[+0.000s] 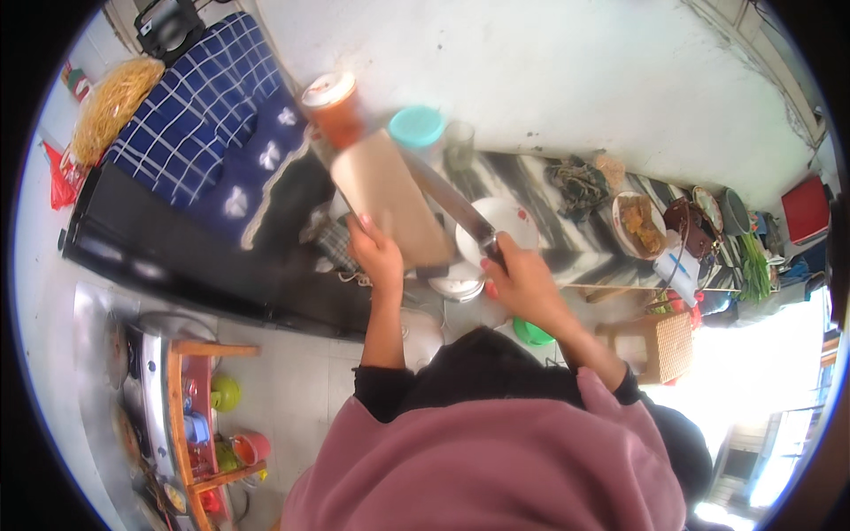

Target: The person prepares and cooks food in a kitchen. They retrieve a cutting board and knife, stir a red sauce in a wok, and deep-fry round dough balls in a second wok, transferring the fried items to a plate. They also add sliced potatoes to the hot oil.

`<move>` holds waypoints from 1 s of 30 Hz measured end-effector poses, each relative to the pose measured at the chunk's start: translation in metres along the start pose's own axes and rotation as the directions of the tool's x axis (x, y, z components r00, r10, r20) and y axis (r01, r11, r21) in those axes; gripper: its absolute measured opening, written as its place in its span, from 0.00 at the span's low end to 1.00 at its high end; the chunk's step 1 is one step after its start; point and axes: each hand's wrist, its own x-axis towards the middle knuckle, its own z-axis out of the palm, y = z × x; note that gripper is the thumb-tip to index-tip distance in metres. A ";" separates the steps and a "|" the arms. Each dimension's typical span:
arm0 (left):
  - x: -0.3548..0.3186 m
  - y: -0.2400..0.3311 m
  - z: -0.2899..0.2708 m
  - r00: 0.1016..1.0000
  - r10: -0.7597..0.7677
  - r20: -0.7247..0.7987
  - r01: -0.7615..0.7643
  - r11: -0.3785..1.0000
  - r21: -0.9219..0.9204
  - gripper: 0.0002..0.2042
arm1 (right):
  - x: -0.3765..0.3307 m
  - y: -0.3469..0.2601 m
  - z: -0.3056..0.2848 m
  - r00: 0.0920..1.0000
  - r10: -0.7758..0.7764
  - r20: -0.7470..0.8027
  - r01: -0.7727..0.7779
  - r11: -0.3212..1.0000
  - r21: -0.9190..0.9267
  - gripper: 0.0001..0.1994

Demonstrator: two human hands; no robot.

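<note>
My left hand (377, 251) grips the lower left edge of a light brown cutting board (395, 196), which is tilted and slightly blurred. In my right hand (524, 281) is a large knife (460, 211), held by its dark handle. Its blade points up and left, close along the board's right edge. Partly behind the blade, a white plate (513, 223) with small red marks lies on the marble-patterned counter (580, 257). Several stacked white dishes (457, 288) show below the board. The board hides part of what lies behind it.
Against the wall stand an orange container (335, 111) with a white lid, a turquoise-lidded tub (416, 126) and a glass (459, 146). To the right are a plate of brown food (639, 225) and green vegetables (754, 270). A black refrigerator (177, 239) with blue cloth lies left.
</note>
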 end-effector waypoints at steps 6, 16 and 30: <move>-0.053 -0.021 0.046 0.950 0.023 0.310 -0.055 0.994 0.096 0.12 | 0.036 0.059 -0.050 1.000 -0.008 0.007 0.008 1.000 0.029 0.12; -0.069 -0.086 -0.022 0.840 -0.516 0.167 0.520 0.854 0.020 0.18 | 0.147 0.230 -0.217 0.976 0.069 0.206 0.137 0.543 -0.828 0.10; -0.105 -0.011 0.054 0.649 -0.674 0.353 0.747 0.652 -0.130 0.22 | 0.380 0.347 -0.070 0.788 0.320 0.526 0.588 -0.139 -0.797 0.08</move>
